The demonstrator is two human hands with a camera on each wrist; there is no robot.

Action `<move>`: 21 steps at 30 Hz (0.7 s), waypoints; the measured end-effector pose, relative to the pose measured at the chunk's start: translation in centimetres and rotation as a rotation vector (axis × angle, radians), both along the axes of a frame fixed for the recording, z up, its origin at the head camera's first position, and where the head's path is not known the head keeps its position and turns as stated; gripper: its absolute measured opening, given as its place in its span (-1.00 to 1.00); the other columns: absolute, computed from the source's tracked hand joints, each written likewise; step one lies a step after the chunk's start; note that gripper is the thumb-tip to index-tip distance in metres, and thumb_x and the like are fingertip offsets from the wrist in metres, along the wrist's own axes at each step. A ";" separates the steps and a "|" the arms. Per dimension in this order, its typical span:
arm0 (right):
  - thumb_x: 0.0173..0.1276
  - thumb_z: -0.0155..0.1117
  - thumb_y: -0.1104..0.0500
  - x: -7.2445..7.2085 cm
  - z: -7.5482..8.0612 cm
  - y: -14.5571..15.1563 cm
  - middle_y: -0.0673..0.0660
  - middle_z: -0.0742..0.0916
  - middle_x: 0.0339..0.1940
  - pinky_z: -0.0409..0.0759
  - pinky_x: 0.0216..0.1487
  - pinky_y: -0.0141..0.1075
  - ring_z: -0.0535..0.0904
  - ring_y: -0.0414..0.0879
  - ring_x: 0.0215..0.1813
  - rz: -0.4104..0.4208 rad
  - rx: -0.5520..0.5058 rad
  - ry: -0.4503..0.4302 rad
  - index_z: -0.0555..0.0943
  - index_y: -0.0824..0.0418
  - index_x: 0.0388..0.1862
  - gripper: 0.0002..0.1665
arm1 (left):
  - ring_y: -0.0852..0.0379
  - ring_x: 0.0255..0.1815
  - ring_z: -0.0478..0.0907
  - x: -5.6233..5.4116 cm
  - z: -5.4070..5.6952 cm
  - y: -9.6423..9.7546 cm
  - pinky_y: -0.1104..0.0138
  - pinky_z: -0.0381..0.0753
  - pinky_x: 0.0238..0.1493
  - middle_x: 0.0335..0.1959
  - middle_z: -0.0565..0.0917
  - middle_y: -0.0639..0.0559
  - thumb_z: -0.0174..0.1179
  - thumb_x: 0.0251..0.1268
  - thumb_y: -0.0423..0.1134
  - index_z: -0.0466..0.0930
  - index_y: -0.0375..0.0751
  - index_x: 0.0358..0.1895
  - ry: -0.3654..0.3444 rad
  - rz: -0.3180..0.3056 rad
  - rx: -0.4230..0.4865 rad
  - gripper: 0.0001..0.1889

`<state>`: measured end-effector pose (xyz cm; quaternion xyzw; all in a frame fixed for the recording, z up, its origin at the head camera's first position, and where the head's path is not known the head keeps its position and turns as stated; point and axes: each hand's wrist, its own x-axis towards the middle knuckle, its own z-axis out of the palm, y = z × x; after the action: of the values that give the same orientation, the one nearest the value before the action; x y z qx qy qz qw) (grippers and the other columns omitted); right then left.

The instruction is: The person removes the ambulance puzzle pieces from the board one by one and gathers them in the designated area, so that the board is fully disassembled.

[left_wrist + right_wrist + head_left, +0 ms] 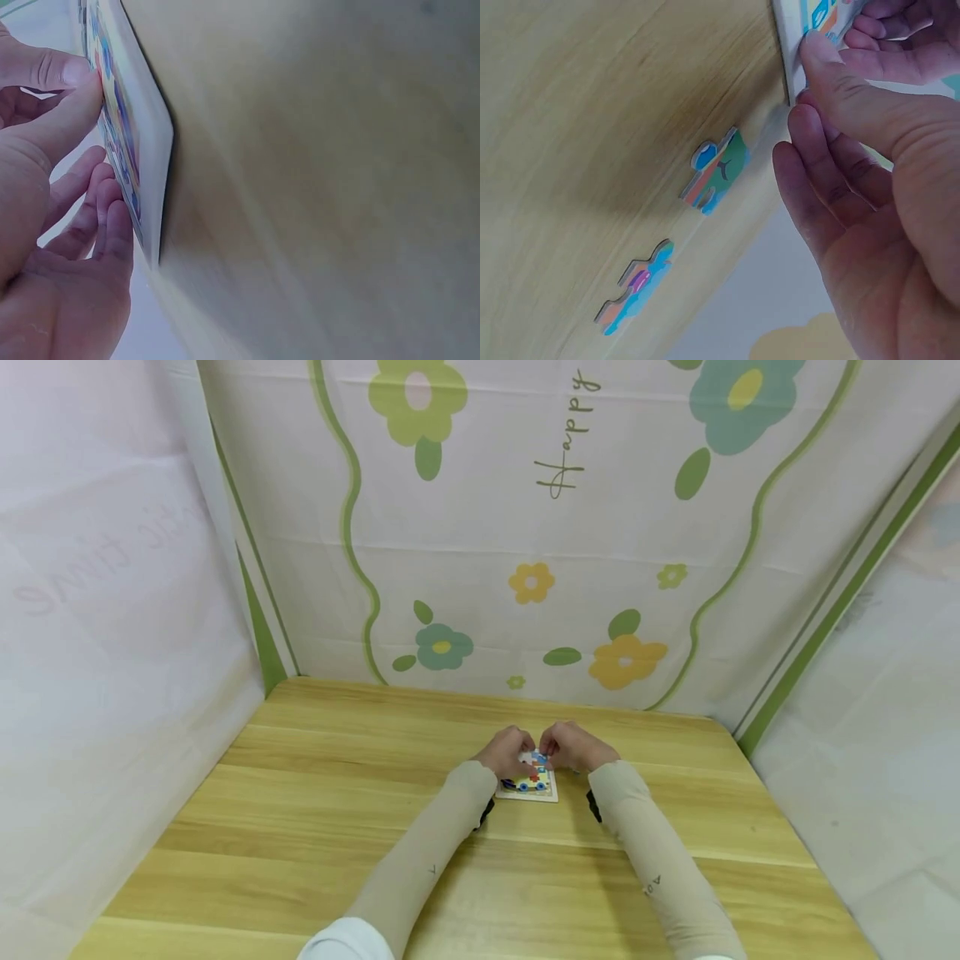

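Note:
A small jigsaw puzzle (535,786) in a white-edged tray lies on the table, with a colourful vehicle picture showing blue wheels. My left hand (510,753) reaches over its left and upper part. In the left wrist view, the left thumb (71,112) presses on the picture while the other fingers stay loosely bent beside the tray edge. From the right, my right hand (576,747) touches the puzzle's upper right. The right thumb (823,56) lies on the tray's margin, its other fingers loosely bent; no piece shows between them. The hands partly hide the picture.
Two loose jigsaw pieces lie on the table in the right wrist view: a green and orange one (720,172) near the right hand and a blue and orange one (636,286) farther off. The wooden table (337,810) meets flower-printed cloth walls (480,527) at its back and sides.

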<state>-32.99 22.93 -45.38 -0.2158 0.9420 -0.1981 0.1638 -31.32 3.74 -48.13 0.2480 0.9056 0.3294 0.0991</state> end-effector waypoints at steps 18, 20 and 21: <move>0.53 0.30 0.37 0.0 -0.5 1.5 0.17 0.78 -0.19 0.69 -0.05 -0.21 0.70 0.00 -0.12 -0.011 -0.141 0.053 0.73 0.30 -0.19 -0.91 | 0.03 0.18 0.60 -0.1 -0.6 0.2 0.23 0.65 0.26 0.13 0.67 -0.09 0.51 0.32 -0.19 0.69 -0.30 0.17 -0.008 0.015 -0.018 -0.57; 0.52 0.32 0.37 -0.1 -0.5 1.5 0.16 0.78 -0.18 0.69 -0.04 -0.21 0.71 0.02 -0.10 -0.022 -0.149 0.057 0.73 0.28 -0.17 -0.93 | 0.01 0.20 0.61 -0.2 -0.6 0.2 0.21 0.65 0.28 0.15 0.67 -0.11 0.51 0.32 -0.21 0.68 -0.31 0.18 -0.013 0.017 -0.012 -0.57; 0.51 0.32 0.36 -0.1 -0.5 1.5 0.16 0.78 -0.17 0.69 -0.05 -0.21 0.70 0.02 -0.10 -0.026 -0.152 0.059 0.73 0.28 -0.15 -0.94 | 0.01 0.21 0.61 -0.2 -0.6 0.2 0.22 0.65 0.28 0.16 0.67 -0.11 0.51 0.32 -0.21 0.68 -0.31 0.19 -0.015 0.019 -0.013 -0.56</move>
<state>-33.07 24.44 -45.83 -0.2213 0.9313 -0.2647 0.1164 -31.57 3.97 -48.72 0.2363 0.9093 0.3263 0.1044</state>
